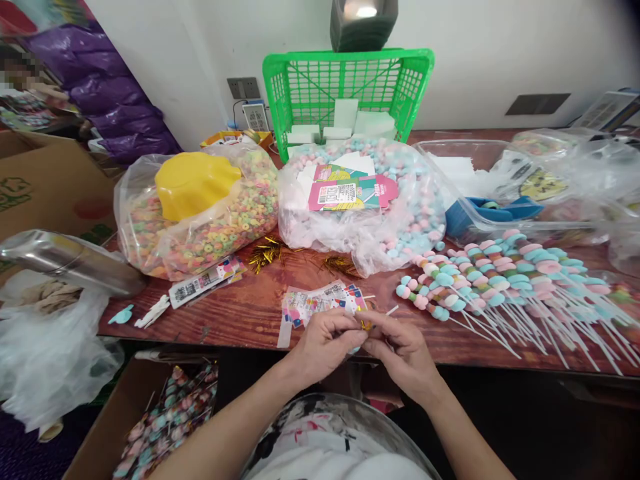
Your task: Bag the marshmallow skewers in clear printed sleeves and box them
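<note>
Both hands meet at the front edge of the table with their fingers closed. My left hand [320, 343] pinches a mostly hidden candy stick; only a pale blue bit shows under the thumb. My right hand [403, 350] has its fingertips on a shiny gold twist tie [367, 326] between the hands. A white stick [393, 311] pokes out above the right fingers. Just behind the left hand lie printed clear wrappers [313, 303]. To the right is a pile of pink and blue marshmallow skewers [480, 270] on white sticks.
Behind stand a bag of candy rings [225, 227] with a yellow bowl [195, 183], a bag of marshmallows [420, 207] and a green basket [347, 57]. Gold ties [265, 253] lie mid-table. At left is a steel flask [75, 260]; below, a box of finished skewers [170, 420].
</note>
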